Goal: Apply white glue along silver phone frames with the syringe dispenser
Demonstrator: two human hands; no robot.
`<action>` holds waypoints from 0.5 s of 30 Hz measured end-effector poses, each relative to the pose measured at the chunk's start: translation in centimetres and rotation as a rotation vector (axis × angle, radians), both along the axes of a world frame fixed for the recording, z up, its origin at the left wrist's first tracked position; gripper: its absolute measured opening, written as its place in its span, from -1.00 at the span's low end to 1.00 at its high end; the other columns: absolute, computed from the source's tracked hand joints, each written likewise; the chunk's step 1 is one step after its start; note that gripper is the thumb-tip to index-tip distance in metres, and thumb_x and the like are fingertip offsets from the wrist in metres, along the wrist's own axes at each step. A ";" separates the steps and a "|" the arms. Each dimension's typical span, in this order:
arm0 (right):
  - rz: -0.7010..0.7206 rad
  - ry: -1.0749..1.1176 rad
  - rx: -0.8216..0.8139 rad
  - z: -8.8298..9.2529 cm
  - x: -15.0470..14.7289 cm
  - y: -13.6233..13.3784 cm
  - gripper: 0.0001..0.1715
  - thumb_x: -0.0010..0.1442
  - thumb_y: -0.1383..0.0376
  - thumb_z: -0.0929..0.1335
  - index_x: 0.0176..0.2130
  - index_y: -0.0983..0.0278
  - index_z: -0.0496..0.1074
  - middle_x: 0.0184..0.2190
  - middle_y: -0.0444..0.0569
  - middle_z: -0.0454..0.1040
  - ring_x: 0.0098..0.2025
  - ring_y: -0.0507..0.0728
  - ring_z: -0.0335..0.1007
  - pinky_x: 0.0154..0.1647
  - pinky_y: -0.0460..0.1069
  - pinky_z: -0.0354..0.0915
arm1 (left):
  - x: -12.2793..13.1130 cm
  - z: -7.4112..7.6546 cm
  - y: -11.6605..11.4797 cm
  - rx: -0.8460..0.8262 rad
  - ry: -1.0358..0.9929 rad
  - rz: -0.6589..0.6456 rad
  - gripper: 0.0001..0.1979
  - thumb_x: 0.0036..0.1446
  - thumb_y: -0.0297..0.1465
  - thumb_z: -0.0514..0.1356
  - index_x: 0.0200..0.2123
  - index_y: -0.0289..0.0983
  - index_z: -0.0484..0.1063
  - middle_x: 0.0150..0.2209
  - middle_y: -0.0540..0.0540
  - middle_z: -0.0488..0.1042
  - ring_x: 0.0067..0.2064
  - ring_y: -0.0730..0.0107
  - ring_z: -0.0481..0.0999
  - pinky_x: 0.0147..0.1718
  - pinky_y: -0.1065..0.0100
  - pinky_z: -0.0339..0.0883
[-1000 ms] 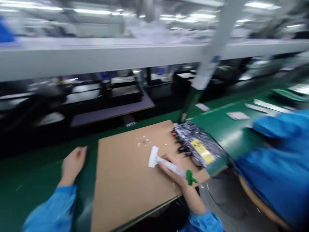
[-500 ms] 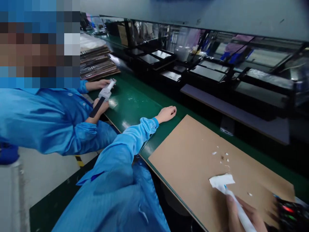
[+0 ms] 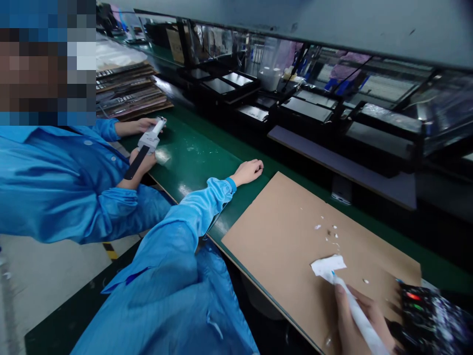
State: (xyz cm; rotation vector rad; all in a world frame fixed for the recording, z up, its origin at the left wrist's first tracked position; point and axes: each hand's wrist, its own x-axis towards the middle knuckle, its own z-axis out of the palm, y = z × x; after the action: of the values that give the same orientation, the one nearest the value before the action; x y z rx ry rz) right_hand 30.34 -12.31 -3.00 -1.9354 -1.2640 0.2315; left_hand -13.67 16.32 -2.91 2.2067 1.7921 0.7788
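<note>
White tube (image 3: pixel 356 313), one, blue-tipped: slanted over the right part of the board (image 3: pixel 266 231). Your right hand (image 3: pixel 375 314) holds it, grip narrow and closed round it.

White piece (image 3: pixel 328 267), one: at the tip, over the board's middle. Whether joined to the tip, or touching the board, you cannot tell.

Bits (image 3: pixel 318 227), small, mostly white: scattered on the board, between the white piece and the far edge.

Left hand (image 3: pixel 249 172): on the bench (image 3: pixel 199 148), just beside the board's left edge, apart from it. Grip loosely curled, underside hidden; whether it holds anything, you cannot tell.

Bundle (image 3: pixel 436 315), dark, red light showing: at the board's right end.

Co-worker (image 3: pixel 66 182): well left of the board, grey device (image 3: pixel 150 140) in both hands.

Change: your view has swung left within the last second, bringing in the co-worker. Tube and white piece stay over the board; the bits look undisturbed. Meaning, as judged: a pause in your handwork, not a new step.
</note>
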 end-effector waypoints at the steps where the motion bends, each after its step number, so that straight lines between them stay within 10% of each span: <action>1: -0.007 0.000 0.008 0.0 0.1 0.1 -0.11 0.22 -0.40 0.56 0.02 0.31 0.78 -0.25 0.14 0.74 -0.26 0.30 0.68 -0.27 0.07 0.49 | 0.0 0.0 0.0 0.001 -0.002 -0.001 -0.84 0.54 -0.41 0.21 0.05 -0.24 0.59 -0.09 -0.13 0.61 -0.08 0.21 0.60 -0.08 0.22 0.40; 15: 0.072 0.061 0.032 0.7 -0.3 0.0 0.05 0.11 -0.53 0.57 -0.04 0.37 0.79 -0.26 0.19 0.76 -0.36 0.22 0.65 -0.34 0.04 0.52 | -0.1 -0.1 -0.1 0.009 -0.017 -0.012 -0.85 0.52 -0.43 0.21 0.02 -0.24 0.59 -0.10 -0.12 0.59 -0.11 0.23 0.58 -0.07 0.23 0.40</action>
State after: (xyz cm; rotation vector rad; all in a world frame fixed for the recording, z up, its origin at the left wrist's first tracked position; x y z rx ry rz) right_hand 30.03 -12.32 -2.28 -1.8439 -1.2911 0.3023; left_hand -13.76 16.26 -2.97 2.2083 1.7692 0.8019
